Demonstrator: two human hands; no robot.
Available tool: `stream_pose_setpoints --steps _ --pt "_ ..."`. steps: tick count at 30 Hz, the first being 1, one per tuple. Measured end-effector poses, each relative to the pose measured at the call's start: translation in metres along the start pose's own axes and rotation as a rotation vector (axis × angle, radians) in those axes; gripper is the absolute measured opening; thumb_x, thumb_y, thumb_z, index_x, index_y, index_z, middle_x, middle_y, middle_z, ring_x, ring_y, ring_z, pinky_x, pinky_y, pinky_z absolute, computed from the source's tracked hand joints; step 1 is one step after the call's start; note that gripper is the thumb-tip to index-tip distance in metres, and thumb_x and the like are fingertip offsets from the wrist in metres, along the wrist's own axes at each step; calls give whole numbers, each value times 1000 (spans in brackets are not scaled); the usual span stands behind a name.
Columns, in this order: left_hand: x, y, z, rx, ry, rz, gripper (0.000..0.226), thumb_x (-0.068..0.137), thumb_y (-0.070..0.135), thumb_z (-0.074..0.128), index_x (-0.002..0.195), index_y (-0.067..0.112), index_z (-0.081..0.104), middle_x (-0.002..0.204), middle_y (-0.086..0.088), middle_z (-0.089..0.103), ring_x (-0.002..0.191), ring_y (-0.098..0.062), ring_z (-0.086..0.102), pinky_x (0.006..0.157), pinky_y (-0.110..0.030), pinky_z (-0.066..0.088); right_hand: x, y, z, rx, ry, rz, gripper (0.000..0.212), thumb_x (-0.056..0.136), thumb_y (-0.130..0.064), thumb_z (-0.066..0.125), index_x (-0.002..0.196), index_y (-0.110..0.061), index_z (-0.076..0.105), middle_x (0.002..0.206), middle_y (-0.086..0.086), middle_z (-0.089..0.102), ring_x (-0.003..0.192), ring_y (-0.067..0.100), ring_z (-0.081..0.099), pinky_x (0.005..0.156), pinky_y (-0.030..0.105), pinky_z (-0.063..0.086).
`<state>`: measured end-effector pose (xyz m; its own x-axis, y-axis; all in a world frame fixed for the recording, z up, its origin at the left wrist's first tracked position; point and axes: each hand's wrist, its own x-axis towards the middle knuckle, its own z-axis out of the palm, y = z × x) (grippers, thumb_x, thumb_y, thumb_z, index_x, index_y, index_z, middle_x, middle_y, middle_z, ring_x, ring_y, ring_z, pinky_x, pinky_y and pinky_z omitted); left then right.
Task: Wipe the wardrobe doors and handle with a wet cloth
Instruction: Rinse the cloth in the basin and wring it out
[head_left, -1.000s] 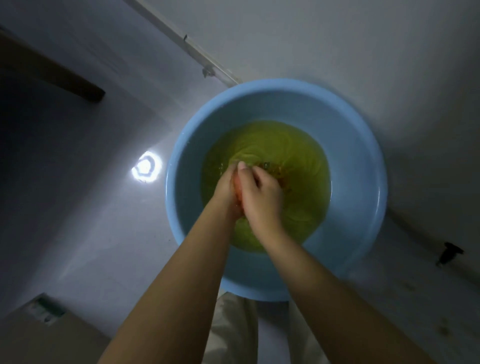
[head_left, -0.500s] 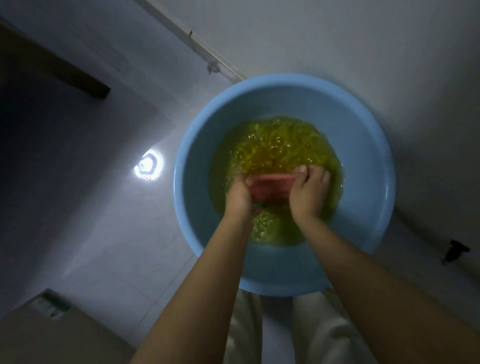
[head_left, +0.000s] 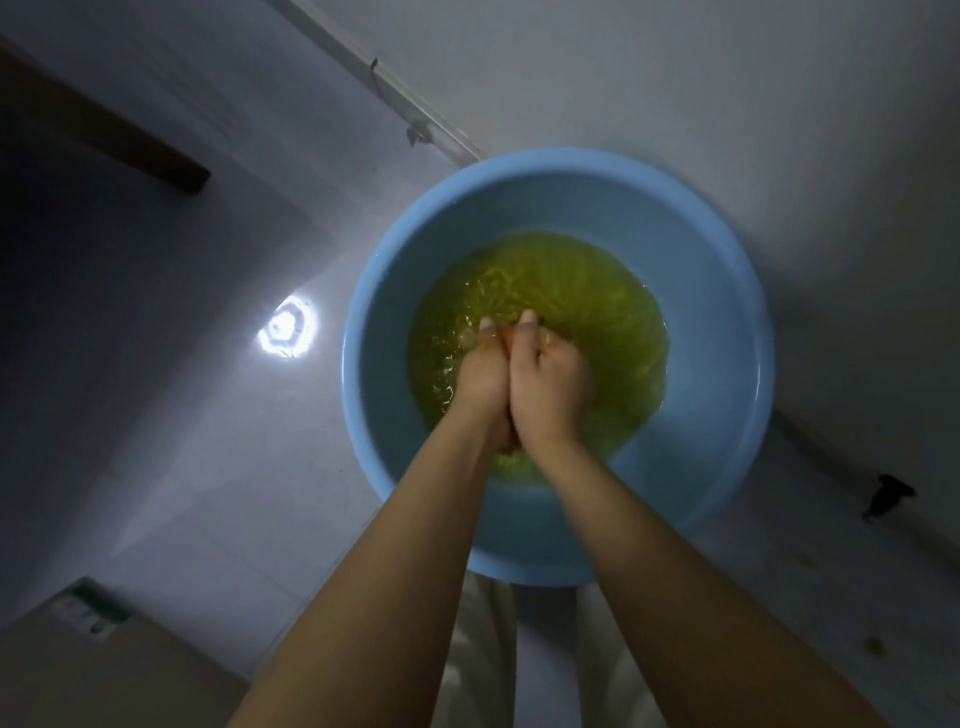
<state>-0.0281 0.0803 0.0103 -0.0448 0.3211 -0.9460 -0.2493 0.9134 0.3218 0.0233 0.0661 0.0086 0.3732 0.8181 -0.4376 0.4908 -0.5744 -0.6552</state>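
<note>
Prep step: left hand (head_left: 480, 376) and right hand (head_left: 548, 382) pressed together, squeezing the cloth (head_left: 508, 332), mostly hidden between them, over the basin (head_left: 727, 364) water. Next: wring out, go to wardrobe (not in view).

the cloth (head_left: 506, 332) is almost wholly hidden between the left hand (head_left: 480, 379) and right hand (head_left: 548, 387), pressed together over the water (head_left: 597, 312); only a reddish sliver shows near the fingertips, so the grip on it cannot be made out. the basin (head_left: 727, 322) has its near rim behind the forearms. a small dark object (head_left: 888, 496) at the right is too dim to identify. the box (head_left: 104, 670) at the near left is cut off by the edge.
</note>
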Motion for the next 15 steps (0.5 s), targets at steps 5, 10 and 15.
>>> stream_pose_setpoints --steps 5,10,15 --pt "-1 -14 9 -8 115 -42 61 101 50 23 77 12 64 64 -7 66 67 -21 65 64 -31 56 35 32 4 -289 -195 -6 55 103 -39 30 55 -18 47 52 -1 46 49 17 46 48 25 28" --pt "9 -32 -1 -4 213 -55 56 92 59 32 118 18 59 126 -8 57 114 -27 55 100 -48 44 47 76 -15 -234 74 193 42 103 -37 28 110 -6 56 102 8 54 93 23 55 69 29 39" --pt "21 -34 -11 25 195 -128 47 92 49 36 132 26 48 134 -4 48 118 -28 48 92 -48 44 19 85 0 -161 -99 435 47 103 -33 32 145 -15 30 150 9 24 134 30 30 103 43 36"
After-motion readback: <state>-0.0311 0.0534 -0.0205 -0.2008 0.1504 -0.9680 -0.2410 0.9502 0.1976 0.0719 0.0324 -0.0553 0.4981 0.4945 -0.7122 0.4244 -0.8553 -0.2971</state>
